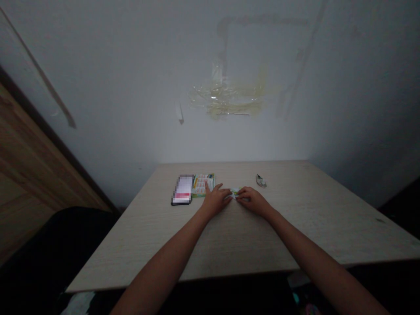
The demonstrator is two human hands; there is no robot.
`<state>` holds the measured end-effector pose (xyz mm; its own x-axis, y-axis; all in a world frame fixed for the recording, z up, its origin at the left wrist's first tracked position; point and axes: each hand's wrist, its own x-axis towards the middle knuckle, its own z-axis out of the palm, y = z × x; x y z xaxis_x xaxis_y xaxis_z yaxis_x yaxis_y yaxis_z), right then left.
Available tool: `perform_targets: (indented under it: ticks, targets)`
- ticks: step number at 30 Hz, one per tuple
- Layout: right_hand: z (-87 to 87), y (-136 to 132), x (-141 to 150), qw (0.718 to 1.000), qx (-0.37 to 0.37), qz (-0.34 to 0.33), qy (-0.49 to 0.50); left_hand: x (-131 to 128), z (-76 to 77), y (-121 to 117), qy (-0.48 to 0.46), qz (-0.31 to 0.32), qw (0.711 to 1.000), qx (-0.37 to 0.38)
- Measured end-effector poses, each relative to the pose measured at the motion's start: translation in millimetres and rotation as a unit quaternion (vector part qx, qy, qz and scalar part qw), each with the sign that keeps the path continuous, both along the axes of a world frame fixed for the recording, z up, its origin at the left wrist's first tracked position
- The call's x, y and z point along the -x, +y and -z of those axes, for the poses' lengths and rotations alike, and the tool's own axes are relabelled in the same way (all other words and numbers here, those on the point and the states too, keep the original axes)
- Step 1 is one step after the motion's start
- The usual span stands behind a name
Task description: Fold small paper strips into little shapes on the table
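Observation:
Both my hands rest on the pale wooden table point(295, 218), near its far middle. My left hand point(215, 199) and my right hand point(254, 200) meet at a small white and green piece of paper point(235, 193). The fingertips of both hands pinch it from either side, against the tabletop. Most of the paper is hidden by my fingers. Left of my left hand lies a green printed booklet point(203, 184), and a dark phone point(183, 189) lies beside that.
A small grey folded object point(261, 180) lies on the table behind my right hand. A white wall with tape remnants point(226, 100) stands behind the table. A wooden panel point(26, 175) stands at the left, and something dark point(49, 253) lies below it.

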<state>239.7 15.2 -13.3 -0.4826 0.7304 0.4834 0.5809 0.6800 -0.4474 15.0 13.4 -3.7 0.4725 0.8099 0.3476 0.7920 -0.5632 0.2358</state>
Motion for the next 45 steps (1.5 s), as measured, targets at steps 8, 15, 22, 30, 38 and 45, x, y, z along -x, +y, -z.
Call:
perform_targets:
  ticks: [8,15,22,30,38,45]
  targets:
    - [0.4,-3.7,-0.2,0.998,-0.046,-0.026,-0.035,-5.8,1.5,-0.3,-0.023,-0.043,0.999,0.024]
    - [-4.9,-7.6,0.6,0.998,-0.04,-0.02,-0.041,-4.3,2.6,1.7,-0.048,-0.051,0.997,0.042]
    - [-4.8,-9.2,2.6,0.998,-0.049,-0.013,-0.048,-2.9,-2.4,2.2,-0.091,-0.058,0.992,0.058]
    - [-7.9,-11.6,3.1,0.995,-0.058,-0.027,-0.072,-0.5,-10.7,-1.7,-0.092,-0.057,0.993,0.053]
    - [-12.5,-11.9,2.6,0.991,-0.061,-0.039,-0.108,-0.6,-13.0,-2.1,-0.095,-0.055,0.992,0.058]
    - [-10.1,-9.9,1.3,0.992,-0.061,-0.046,-0.104,-0.3,-10.9,-1.2,-0.101,-0.051,0.992,0.056]
